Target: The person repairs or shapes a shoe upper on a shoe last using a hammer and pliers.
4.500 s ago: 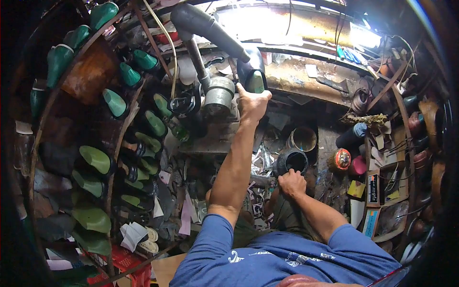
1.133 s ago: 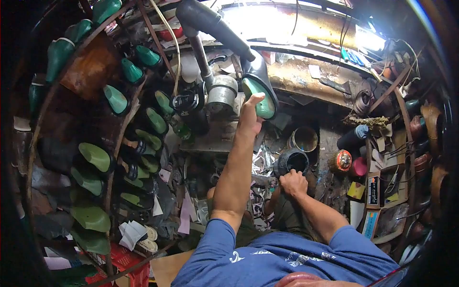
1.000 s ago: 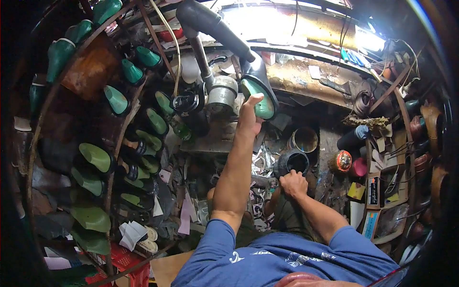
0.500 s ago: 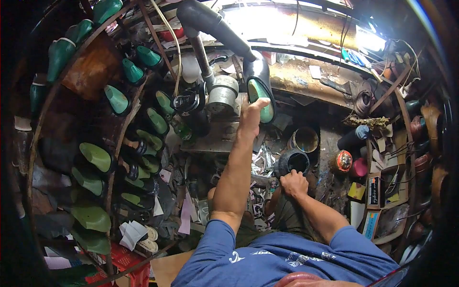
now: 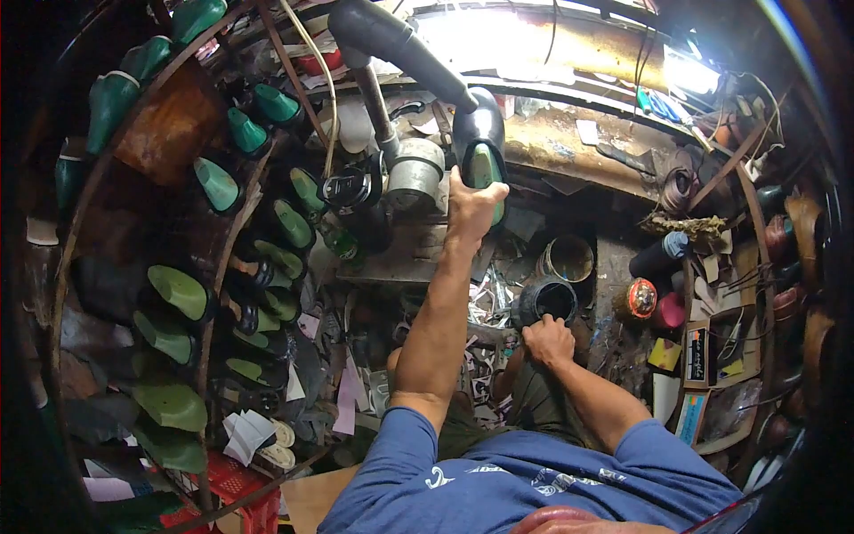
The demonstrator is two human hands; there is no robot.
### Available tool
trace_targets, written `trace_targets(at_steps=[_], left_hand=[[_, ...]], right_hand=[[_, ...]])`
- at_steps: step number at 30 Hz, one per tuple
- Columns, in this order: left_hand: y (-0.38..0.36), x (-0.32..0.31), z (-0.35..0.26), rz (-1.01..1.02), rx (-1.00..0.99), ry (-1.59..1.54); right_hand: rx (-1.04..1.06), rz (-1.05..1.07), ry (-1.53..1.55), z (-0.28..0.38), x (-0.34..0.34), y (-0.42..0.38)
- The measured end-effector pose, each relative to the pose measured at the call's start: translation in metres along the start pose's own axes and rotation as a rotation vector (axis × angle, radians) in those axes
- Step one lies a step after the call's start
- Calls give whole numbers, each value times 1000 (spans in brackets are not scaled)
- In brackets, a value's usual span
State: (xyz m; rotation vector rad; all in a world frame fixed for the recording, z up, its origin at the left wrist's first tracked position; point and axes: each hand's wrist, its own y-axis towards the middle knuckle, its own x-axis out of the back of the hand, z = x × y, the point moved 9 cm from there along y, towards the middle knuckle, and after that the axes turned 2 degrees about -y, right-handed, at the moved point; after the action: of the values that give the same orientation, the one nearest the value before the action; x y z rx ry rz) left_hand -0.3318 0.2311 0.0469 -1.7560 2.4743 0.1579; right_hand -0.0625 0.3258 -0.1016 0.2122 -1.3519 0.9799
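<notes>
My left hand (image 5: pixel 476 209) is stretched forward, its fingers wrapped round a black shoe (image 5: pixel 479 116) with a green shoe last (image 5: pixel 483 169) inside it. The thumb lies across the last. The shoe hangs against the end of a thick black pipe (image 5: pixel 391 40), its shiny toe up by the pipe's mouth. Nearer my body, my right hand (image 5: pixel 549 342) is closed at the near rim of a round black pot (image 5: pixel 543 300). The underside of its fingers is hidden.
On the left, racks hold several black shoes on green lasts (image 5: pixel 178 292). Behind the pot stands a tin (image 5: pixel 567 259). A red-topped jar (image 5: pixel 639 300) and small boxes (image 5: pixel 696 354) are at the right. A metal cylinder (image 5: pixel 415 176) stands left of the shoe; a workbench (image 5: pixel 569 147) lies behind.
My left hand has turned the shoe slightly, so the last shows narrower and the thumb sits a little further right. My right hand stays at the pot's rim.
</notes>
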Motion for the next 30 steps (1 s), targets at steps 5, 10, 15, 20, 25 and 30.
trace_targets(at_steps=[5, 10, 15, 20, 25, 30], left_hand=[[1, 8, -4, -173, -98, 115], [2, 2, 2, -46, 25, 18], [-17, -9, -24, 13, 46, -274], [-16, -11, -18, 23, 60, -429], [-6, -13, 2, 30, 191, -459], [-4, -24, 2, 74, 216, -571]], right_hand=[[6, -22, -10, -1, 1, 1], [12, -22, -6, 0, 2, 1], [3, -35, -12, -1, 2, 1], [-1, 5, 11, 0, 2, -1], [-6, -7, 18, 0, 3, -1], [-12, -1, -2, 3, 7, -1]])
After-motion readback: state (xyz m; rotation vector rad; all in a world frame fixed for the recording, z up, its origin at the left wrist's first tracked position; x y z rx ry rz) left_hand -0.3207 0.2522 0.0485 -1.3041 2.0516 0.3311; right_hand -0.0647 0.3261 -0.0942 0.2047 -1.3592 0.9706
